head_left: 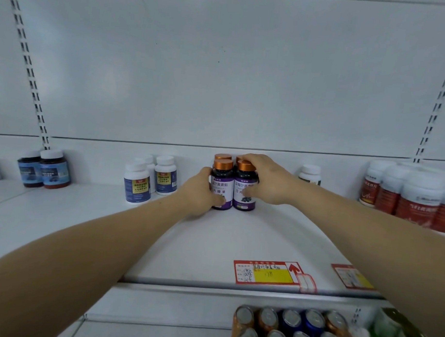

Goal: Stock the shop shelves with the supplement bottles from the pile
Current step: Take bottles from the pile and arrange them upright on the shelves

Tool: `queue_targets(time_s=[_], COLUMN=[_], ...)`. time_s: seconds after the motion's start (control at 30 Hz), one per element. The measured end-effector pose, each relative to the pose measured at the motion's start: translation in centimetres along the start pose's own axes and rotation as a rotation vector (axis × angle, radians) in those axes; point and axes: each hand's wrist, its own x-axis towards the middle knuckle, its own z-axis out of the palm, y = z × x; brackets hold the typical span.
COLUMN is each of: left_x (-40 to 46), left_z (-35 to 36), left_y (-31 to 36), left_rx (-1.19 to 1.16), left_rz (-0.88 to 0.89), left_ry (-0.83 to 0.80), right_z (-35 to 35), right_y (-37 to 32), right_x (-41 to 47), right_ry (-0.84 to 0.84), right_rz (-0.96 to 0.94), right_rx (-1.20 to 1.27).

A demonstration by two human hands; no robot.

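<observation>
In the middle of the frame, four purple-label bottles (233,183) with copper caps stand on the white shelf (203,243), in two rows of two, close to the back wall. The left hand (201,192) grips the front left bottle (222,187) from its side, with the thumb across the label. The right hand (265,181) grips the front right bottle (244,188), fingers over the cap and thumb on the label.

The bottles are narrow and stand tight together, so in my judgement the main risk is tipping. If one hand pushes harder than the other, a front bottle may lean and knock the back pair. If the hands pull away fast, a thumb may drag a bottle forward and turn its label.

To the left stand white-capped bottles (150,181), and further left two dark bottles (43,171). At the right edge is a group of red-label bottles (407,200). All are well apart from the hands, so an elbow is not likely to reach them. A price tag (268,272) sits on the shelf edge, lower in the frame, and below it are cans (289,327).
</observation>
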Motion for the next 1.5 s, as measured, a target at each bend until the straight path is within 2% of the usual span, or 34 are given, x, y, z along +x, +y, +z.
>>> queue_targets(time_s=[0.57, 0.7, 0.97, 1.17, 1.3, 1.5], left_x=[0.2, -0.4, -3.5, -4.2, -4.6, -3.2], left_z=[0.1, -1.0, -3.7, -1.2, 1.8, 6.1], left_y=[0.2, 0.8, 4.1, 6.6, 7.6, 8.7], left_rx=[0.063, 0.114, 0.320, 0.258, 0.260, 0.276], left_rz=[-0.008, -0.006, 0.247, 0.388, 0.372, 0.230], left_ry=[-0.034, -0.092, -0.032, -0.100, -0.186, -0.246], right_z=[0.3, -0.9, -5.0, -7.0, -8.4, -8.8], right_y=[-0.5, -0.7, 0.0, 1.3, 2.5, 5.6], right_x=[-0.6, -1.4, -4.8, -9.5, -11.7, -11.9], right_ry=[0.023, 0.013, 0.104, 0.161, 0.156, 0.116], right_rz=[0.033, 0.099, 0.273, 0.397, 0.470, 0.428], right_rx=[0.107, 0.021, -0.276, -0.343, -0.387, -0.356])
